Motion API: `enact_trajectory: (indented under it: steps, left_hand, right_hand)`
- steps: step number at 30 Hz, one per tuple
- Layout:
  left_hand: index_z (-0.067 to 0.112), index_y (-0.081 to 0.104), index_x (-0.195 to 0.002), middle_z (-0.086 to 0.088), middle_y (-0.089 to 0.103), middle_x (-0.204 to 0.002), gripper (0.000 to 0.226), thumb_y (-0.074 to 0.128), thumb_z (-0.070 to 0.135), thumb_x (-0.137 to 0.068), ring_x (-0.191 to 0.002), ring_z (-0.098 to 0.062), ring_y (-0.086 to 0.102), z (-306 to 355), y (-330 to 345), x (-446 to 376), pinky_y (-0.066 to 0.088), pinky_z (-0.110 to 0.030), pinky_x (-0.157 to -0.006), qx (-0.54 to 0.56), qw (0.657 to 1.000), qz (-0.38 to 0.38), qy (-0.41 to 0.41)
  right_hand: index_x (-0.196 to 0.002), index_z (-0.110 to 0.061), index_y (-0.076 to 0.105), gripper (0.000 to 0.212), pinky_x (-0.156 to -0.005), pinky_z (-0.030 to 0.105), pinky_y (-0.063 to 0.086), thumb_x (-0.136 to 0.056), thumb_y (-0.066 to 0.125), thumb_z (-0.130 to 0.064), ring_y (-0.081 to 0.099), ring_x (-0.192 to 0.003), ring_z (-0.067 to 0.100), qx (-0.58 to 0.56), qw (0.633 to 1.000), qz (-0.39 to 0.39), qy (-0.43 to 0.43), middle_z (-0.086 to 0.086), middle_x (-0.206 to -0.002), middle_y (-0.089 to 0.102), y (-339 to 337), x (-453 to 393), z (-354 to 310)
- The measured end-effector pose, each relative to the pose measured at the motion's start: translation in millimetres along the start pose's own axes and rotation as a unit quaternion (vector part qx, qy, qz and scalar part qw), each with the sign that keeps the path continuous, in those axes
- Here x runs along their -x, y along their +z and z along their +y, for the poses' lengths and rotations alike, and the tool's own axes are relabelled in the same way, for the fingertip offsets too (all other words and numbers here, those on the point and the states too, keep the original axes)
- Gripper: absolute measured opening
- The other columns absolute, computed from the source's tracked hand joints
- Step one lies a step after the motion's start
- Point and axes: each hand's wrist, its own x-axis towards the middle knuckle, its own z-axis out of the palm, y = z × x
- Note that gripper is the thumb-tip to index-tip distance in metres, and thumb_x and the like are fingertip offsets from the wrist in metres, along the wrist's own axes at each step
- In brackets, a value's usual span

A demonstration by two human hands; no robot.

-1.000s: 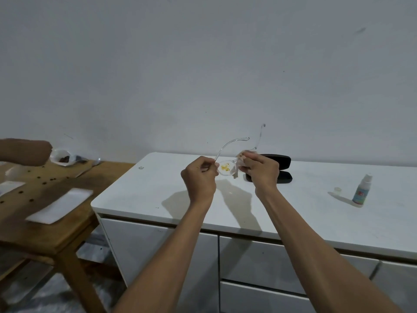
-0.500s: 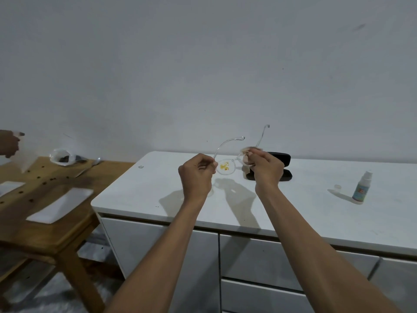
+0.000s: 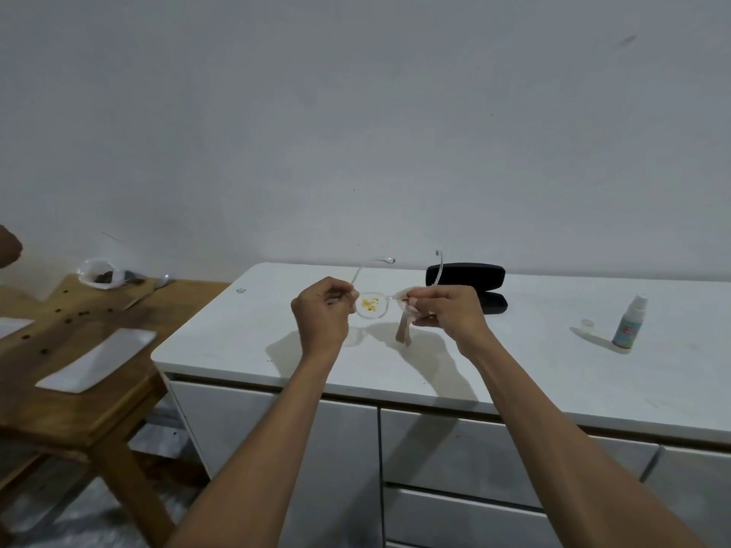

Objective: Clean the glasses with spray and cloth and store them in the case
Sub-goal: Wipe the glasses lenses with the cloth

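Clear-framed glasses [image 3: 371, 304] hang between your hands above the white cabinet top [image 3: 245, 342], one lens smeared yellow. Your left hand [image 3: 322, 316] pinches the frame's left end, fingers curled. Your right hand [image 3: 445, 312] clamps a beige cloth [image 3: 403, 330] over the other lens. Behind lies the open black case [image 3: 466, 280]; the spray bottle [image 3: 629, 324] stands well right, its cap [image 3: 587, 323] beside it.

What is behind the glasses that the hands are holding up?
Behind the glasses sits a black case on the white cabinet, lid open. The right hand covers part of it, and its inside cannot be seen.
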Motion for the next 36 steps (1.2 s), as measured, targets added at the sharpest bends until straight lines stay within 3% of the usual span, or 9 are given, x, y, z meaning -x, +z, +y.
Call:
enact_trajectory:
  steps: [6, 10, 13, 19, 23, 27, 30, 34, 36]
  left_hand:
    - [0.002, 0.075, -0.078, -0.007, 0.074, -0.069, 0.008, 0.079, -0.004, -0.079, -0.059, -0.017, 0.071, -4.0, -2.9, 1.3, 0.063, -0.037, -0.067, 0.0, 1.0, -0.004, -0.008]
    - [0.002, 0.073, -0.077, -0.006, 0.073, -0.068, 0.009, 0.077, -0.006, -0.08, -0.057, -0.014, 0.07, 3.4, 3.5, 4.5, 0.061, -0.032, -0.064, 0.009, 1.0, -0.002, 0.007]
    - [0.002, 0.073, -0.075, -0.006, 0.073, -0.068, 0.011, 0.073, -0.008, -0.081, -0.059, -0.018, 0.07, 11.7, 10.0, 10.2, 0.059, -0.03, -0.063, 0.022, 1.0, 0.008, 0.017]
    - [0.003, 0.073, -0.074, -0.003, 0.071, -0.062, 0.01, 0.074, -0.006, -0.079, -0.057, -0.012, 0.068, 23.0, 22.2, 12.8, 0.056, -0.026, -0.061, 0.018, 0.998, 0.027, 0.053]
    - [0.005, 0.075, -0.078, -0.002, 0.072, -0.065, 0.007, 0.077, -0.002, -0.078, -0.061, -0.013, 0.071, 12.3, 16.7, 6.5, 0.059, -0.029, -0.064, -0.016, 0.997, 0.007, 0.069]
    - [0.003, 0.074, -0.078, -0.006, 0.072, -0.066, 0.008, 0.078, -0.004, -0.078, -0.06, -0.017, 0.071, 4.0, 9.8, 5.7, 0.06, -0.031, -0.065, -0.015, 0.998, -0.013, 0.058]
    - [0.003, 0.072, -0.076, -0.009, 0.071, -0.064, 0.01, 0.076, -0.006, -0.078, -0.058, -0.021, 0.069, 4.2, 8.8, 6.0, 0.058, -0.028, -0.064, -0.007, 0.998, -0.031, 0.055]
    - [0.002, 0.071, -0.075, -0.01, 0.07, -0.064, 0.012, 0.074, -0.009, -0.079, -0.055, -0.018, 0.066, 7.8, 11.2, 8.9, 0.056, -0.027, -0.062, 0.012, 0.999, -0.03, 0.042]
    - [0.002, 0.071, -0.073, -0.01, 0.071, -0.065, 0.013, 0.074, -0.01, -0.079, -0.055, -0.017, 0.065, 8.6, 13.2, 10.5, 0.056, -0.028, -0.062, 0.023, 0.999, -0.026, 0.027]
  right_hand:
    - [-0.093, -0.001, 0.081, 0.015, -0.073, 0.036, 0.065, -0.086, 0.07, 0.007, 0.076, -0.084, 0.034, 0.019, 0.997, 0.064, -0.029, 0.017, -0.092, 0.078, -0.4, 5.6, 6.7]
    - [-0.087, -0.014, 0.082, 0.018, -0.085, 0.04, 0.062, -0.084, 0.071, 0.0, 0.076, -0.084, 0.021, -0.005, 0.983, 0.176, -0.052, 0.002, -0.08, 0.079, 14.6, 3.2, 5.4]
    - [-0.087, -0.018, 0.082, 0.016, -0.085, 0.038, 0.06, -0.084, 0.073, -0.004, 0.073, -0.08, 0.017, -0.096, 0.965, 0.24, -0.042, 0.001, -0.085, 0.079, 25.7, -3.5, -0.6]
    - [-0.092, 0.0, 0.079, 0.012, -0.064, 0.026, 0.06, -0.086, 0.071, 0.007, 0.073, -0.069, 0.013, -0.193, 0.964, 0.18, -0.016, 0.007, -0.086, 0.077, 36.2, -4.8, -10.8]
    - [-0.09, -0.004, 0.081, 0.02, -0.071, 0.028, 0.061, -0.086, 0.066, 0.008, 0.071, -0.073, 0.017, -0.1, 0.992, 0.08, 0.011, 0.005, -0.082, 0.077, 18.4, -3.2, -4.9]
    - [-0.087, 0.0, 0.08, 0.018, -0.065, 0.026, 0.06, -0.084, 0.066, 0.011, 0.071, -0.071, 0.018, -0.039, 0.999, 0.032, 0.011, 0.006, -0.081, 0.078, 7.2, -1.5, -6.4]
    - [-0.08, -0.005, 0.081, 0.019, -0.064, 0.024, 0.059, -0.082, 0.068, 0.008, 0.073, -0.071, 0.018, -0.048, 0.995, 0.088, -0.007, 0.008, -0.079, 0.078, 7.1, -1.6, -5.9]
    - [-0.082, -0.008, 0.082, 0.015, -0.063, 0.034, 0.06, -0.078, 0.072, 0.002, 0.07, -0.067, 0.024, -0.081, 0.977, 0.196, -0.017, 0.01, -0.083, 0.079, 12.2, -3.6, -0.6]
    - [-0.087, -0.01, 0.083, 0.015, -0.056, 0.027, 0.054, -0.08, 0.073, 0.001, 0.067, -0.066, 0.021, -0.087, 0.969, 0.229, -0.029, 0.008, -0.084, 0.078, 16.0, -2.0, -1.0]
